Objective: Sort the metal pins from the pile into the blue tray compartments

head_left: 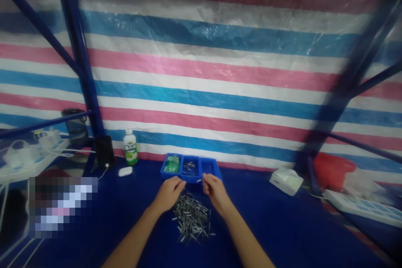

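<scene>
Thin metal pins (192,220) lay in a loose heap on the blue bench (251,222), between my forearms. My left fingers (179,185) curled inward at the heap's far left edge, their tips close together; whether they gripped anything, I could not tell. My right fingers (206,185) bent narrow at the front of a blue tray (170,175), a small pale sliver (199,180) showing at their tips, its hold unclear.

The tray, just beyond the heap, had three compartments: green pieces (172,163) filled the left one and small metal parts (189,166) lay in the middle one. To the left stood a white-and-green bottle (131,150), with a flat white case (125,171) before it and a dark phone-like device (104,151) beside them. A white tissue box (286,181) sat well to the right. Behind everything hung a striped sheet (216,75).
</scene>
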A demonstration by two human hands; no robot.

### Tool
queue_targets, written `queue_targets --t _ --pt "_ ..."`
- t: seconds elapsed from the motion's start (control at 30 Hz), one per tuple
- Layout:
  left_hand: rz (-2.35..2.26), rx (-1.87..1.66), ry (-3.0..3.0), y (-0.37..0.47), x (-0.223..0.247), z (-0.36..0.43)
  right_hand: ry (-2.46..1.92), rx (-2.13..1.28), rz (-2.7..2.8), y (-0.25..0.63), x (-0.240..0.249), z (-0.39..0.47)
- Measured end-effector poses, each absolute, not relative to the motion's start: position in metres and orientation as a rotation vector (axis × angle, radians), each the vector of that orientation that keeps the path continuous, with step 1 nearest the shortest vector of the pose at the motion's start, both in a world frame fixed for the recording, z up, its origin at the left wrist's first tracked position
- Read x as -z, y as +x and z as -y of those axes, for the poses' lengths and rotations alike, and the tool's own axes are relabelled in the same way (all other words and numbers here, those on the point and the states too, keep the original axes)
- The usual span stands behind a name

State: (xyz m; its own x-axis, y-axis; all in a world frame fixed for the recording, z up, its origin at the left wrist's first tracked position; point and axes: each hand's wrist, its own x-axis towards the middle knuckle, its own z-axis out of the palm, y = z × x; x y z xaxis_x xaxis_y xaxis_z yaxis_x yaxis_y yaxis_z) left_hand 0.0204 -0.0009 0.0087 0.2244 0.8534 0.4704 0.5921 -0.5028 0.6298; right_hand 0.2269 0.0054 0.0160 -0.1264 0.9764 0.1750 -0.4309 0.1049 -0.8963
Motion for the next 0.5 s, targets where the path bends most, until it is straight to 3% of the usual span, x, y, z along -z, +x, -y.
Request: queue_targets --t 0.27,0.4,0.5 --pt "-1.387 -1.104 2.237 0.019 -0.006 0.001 -0.958 -1.437 1.159 0.221 -0.007 -0.005" --pt "-1.44 -1.084 2.262 0.017 -0.003 -0.001 -1.056 -1.208 1.309 0.225 -0.003 -0.008" --pt "-1.481 -1.057 2.268 0.017 0.0 -0.003 -1.188 -0.831 1.649 0.225 0.003 -0.01"
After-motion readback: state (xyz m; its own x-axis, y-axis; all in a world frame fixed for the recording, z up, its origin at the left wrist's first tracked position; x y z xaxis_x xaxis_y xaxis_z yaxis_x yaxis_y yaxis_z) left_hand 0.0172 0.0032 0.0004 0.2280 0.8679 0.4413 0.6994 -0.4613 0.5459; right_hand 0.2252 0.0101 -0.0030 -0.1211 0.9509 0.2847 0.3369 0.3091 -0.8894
